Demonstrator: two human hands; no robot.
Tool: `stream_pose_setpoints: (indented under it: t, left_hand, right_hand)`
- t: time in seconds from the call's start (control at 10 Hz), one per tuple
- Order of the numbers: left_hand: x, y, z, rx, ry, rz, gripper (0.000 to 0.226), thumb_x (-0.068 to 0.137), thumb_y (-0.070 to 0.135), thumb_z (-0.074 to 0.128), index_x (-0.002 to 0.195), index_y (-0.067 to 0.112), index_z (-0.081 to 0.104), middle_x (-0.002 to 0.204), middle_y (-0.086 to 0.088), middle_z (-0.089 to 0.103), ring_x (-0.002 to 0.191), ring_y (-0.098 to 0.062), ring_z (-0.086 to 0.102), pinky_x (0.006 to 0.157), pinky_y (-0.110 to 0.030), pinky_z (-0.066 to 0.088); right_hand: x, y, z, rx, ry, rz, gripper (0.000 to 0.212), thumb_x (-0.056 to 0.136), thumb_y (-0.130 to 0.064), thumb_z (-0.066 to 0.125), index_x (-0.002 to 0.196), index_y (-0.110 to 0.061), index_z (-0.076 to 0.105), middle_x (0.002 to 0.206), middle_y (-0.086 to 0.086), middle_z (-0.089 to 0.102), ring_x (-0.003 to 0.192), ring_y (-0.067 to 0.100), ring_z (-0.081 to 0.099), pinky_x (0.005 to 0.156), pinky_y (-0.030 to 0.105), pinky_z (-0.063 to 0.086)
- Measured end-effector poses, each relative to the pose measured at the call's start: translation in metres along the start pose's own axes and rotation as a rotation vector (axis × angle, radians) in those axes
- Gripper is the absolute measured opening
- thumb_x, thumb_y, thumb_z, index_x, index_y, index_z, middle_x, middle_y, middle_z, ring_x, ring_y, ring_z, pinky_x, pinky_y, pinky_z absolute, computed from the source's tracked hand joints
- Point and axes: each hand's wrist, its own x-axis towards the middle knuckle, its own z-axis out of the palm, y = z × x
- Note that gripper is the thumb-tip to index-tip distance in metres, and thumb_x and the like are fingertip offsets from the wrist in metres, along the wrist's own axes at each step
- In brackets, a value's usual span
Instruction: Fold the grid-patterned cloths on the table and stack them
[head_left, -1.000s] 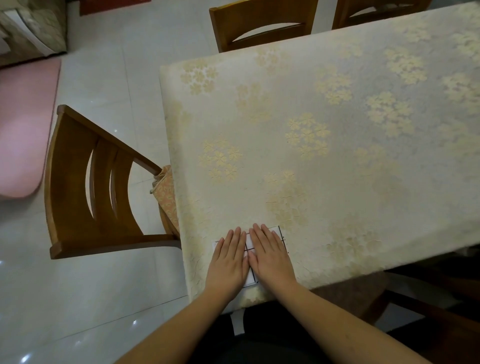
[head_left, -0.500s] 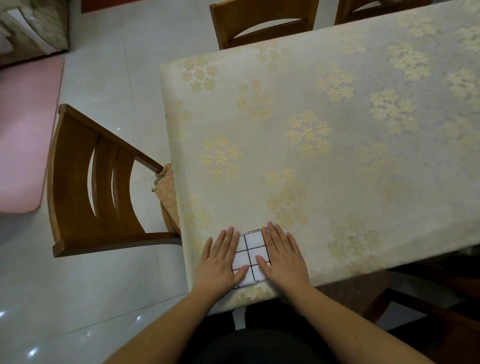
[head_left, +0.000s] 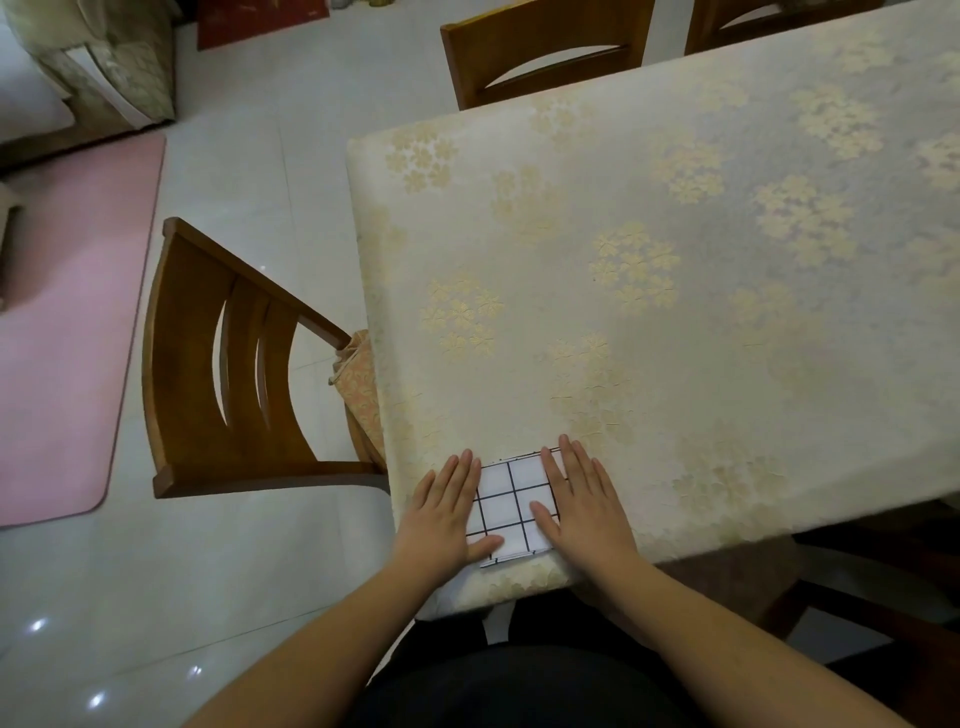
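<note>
Left hand (head_left: 447, 512) and right hand (head_left: 582, 506): both lie flat, fingers extended, palms down, gripping nothing. Each presses one side edge of the folded grid-patterned cloth (head_left: 511, 506). A second ago the hands lay together over the cloth's centre; they have since slid apart, exposing the grid. Judgement: this is a smoothing stroke, so the fold appears complete. The cloth rests at the near edge of the table (head_left: 675, 322). No other grid cloth is visible.
</note>
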Motion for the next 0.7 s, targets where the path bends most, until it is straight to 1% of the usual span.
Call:
stream_pose_setpoints:
  t: [0.1,0.2,0.3,0.4,0.5,0.6,0.7]
  left_hand:
    - [0.003,0.001,-0.007,0.016,-0.022,0.04,0.099,0.089,0.077,0.024,0.155,0.01,-0.006,0.162,-0.005,-0.012,0.151,-0.023,-0.006,0.121,-0.042,0.005]
    - [0.004,0.0,-0.027,0.017,-0.07,0.048,0.09,0.093,0.067,0.029,0.155,0.017,-0.013,0.162,-0.002,-0.017,0.151,-0.02,-0.01,0.122,-0.04,0.004]
    - [0.005,0.001,-0.042,0.014,0.014,0.037,0.073,0.093,0.057,0.011,0.157,0.022,-0.001,0.165,-0.002,0.003,0.151,-0.02,0.004,0.121,-0.042,0.01]
    - [0.005,-0.002,-0.051,-0.009,0.076,0.022,0.079,0.086,0.055,0.001,0.156,0.02,0.008,0.164,-0.003,0.012,0.151,-0.023,0.01,0.119,-0.044,0.015]
    - [0.002,-0.007,-0.055,0.003,0.121,0.042,0.071,0.093,0.051,0.018,0.152,0.015,0.03,0.156,-0.007,0.034,0.144,-0.028,0.033,0.114,-0.049,0.027]
    - [-0.005,-0.011,-0.058,0.039,0.103,0.051,0.072,0.094,0.056,0.016,0.155,0.019,0.022,0.159,-0.004,0.03,0.147,-0.027,0.025,0.117,-0.054,0.015]
    - [-0.01,-0.018,-0.066,0.084,0.009,0.056,0.082,0.086,0.064,-0.003,0.157,0.023,0.002,0.164,-0.001,0.014,0.151,-0.023,0.006,0.118,-0.054,-0.002]
  right_hand:
    - [-0.001,0.002,-0.006,0.013,-0.03,-0.009,0.075,0.095,-0.059,0.024,0.156,-0.023,0.0,0.164,0.005,-0.005,0.148,0.015,-0.013,0.118,0.032,-0.01]
    - [0.001,0.002,-0.025,0.034,-0.096,-0.034,0.077,0.09,-0.068,0.003,0.155,-0.027,-0.008,0.162,0.0,-0.017,0.147,0.012,-0.019,0.117,0.032,-0.014]
    - [0.002,-0.001,-0.046,-0.011,-0.09,-0.02,0.097,0.072,-0.07,-0.027,0.155,-0.026,-0.004,0.163,-0.001,-0.009,0.149,0.016,-0.009,0.118,0.037,-0.01]
    - [-0.002,-0.012,-0.061,0.018,-0.062,0.039,0.086,0.083,-0.067,-0.019,0.156,-0.026,0.0,0.164,-0.004,-0.002,0.15,0.015,-0.004,0.119,0.041,-0.009]
    - [-0.009,-0.033,-0.07,0.025,-0.106,0.097,0.063,0.099,-0.054,0.007,0.156,-0.026,0.01,0.163,-0.003,0.011,0.15,0.017,0.005,0.118,0.048,-0.008]
    - [-0.02,-0.052,-0.074,-0.029,-0.094,0.121,0.072,0.092,-0.056,-0.005,0.155,-0.025,0.015,0.161,-0.001,0.019,0.149,0.021,0.01,0.118,0.051,-0.006]
    - [-0.026,-0.072,-0.072,-0.075,-0.112,0.149,0.096,0.073,-0.059,-0.02,0.154,-0.025,0.016,0.163,0.003,0.014,0.15,0.026,0.006,0.117,0.05,-0.008]
